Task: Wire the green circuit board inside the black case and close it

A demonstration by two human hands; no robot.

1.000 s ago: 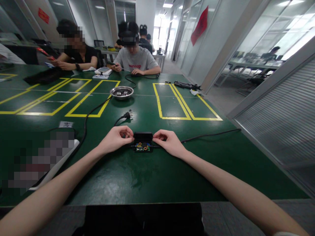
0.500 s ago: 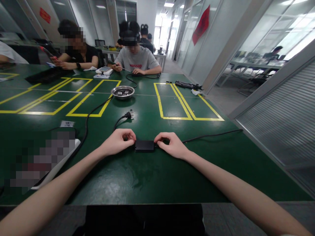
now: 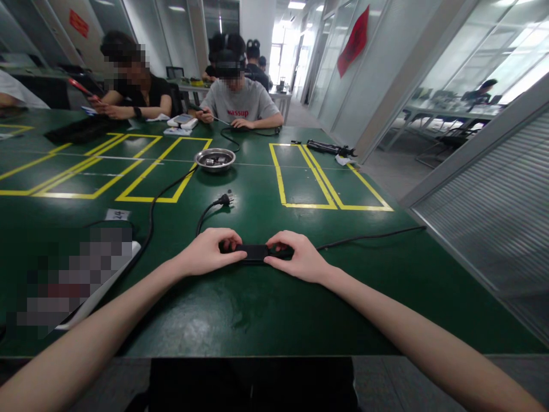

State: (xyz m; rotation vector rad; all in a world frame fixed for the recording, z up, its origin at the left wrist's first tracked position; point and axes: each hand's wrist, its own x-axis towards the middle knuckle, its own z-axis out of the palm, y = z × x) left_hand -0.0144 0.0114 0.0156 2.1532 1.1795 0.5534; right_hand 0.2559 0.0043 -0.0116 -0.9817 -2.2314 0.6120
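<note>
A black power adapter (image 3: 256, 253), a flat rectangular block, lies between my hands on the green table. My left hand (image 3: 214, 250) grips its left end, thumb along the near edge and fingers curled behind. Around the right end my right hand (image 3: 299, 257) closes in the same way. From behind my left hand a black cord runs up to a power plug (image 3: 225, 199) with its prongs pointing right. Another black cable (image 3: 373, 235) leads from my right hand to the right. The fingers partly hide both ends of the adapter.
A metal bowl (image 3: 215, 161) with small metal parts stands beyond the plug. Yellow tape (image 3: 309, 206) marks rectangles on the table. A folded black tripod (image 3: 328, 148) lies far right. At left is a blurred white-edged object (image 3: 111, 280). Two people sit across the table.
Both hands have moved from pinching at the adapter's ends to wrapping round its sides, thumbs now along its near edge. The adapter has shifted very slightly.
</note>
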